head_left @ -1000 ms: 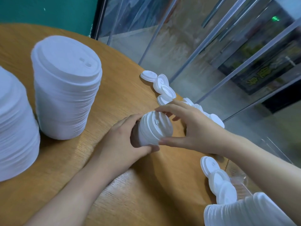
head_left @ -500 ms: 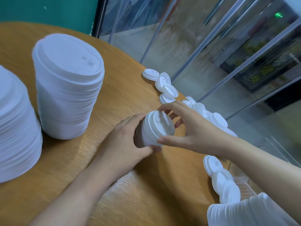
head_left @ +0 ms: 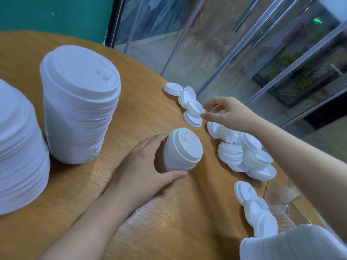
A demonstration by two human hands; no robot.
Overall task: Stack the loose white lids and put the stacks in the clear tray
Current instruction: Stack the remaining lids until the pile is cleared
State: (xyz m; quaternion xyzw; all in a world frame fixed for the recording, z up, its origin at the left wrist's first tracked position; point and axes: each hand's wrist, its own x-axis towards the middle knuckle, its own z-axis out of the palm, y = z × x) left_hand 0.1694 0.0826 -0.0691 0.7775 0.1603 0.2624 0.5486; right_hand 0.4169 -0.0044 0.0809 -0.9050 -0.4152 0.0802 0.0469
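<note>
- Progress looks partial: two tall stacks (head_left: 78, 113) of white lids stand on the left of the wooden surface (head_left: 140, 212), and a short stack (head_left: 181, 150) sits mid-surface.
- Left hand (head_left: 146, 166) wraps around that short stack, thumb along its near side, holding it steady.
- Right hand (head_left: 223, 112) reaches to the far cluster of loose lids (head_left: 191, 107); thumb and forefinger are just at one lid's rim, curled to pinch, though I cannot tell if it is gripped yet.
- More loose lids lie in a heap (head_left: 244, 152) to the right and in a row (head_left: 255, 207) nearer.
- Clear tray (head_left: 285, 199) shows only partly at the near right; I judge no stack has gone in yet.
- Surface edge runs close behind the far lids, so a nudge could tip them off; open wood lies near and centre.
</note>
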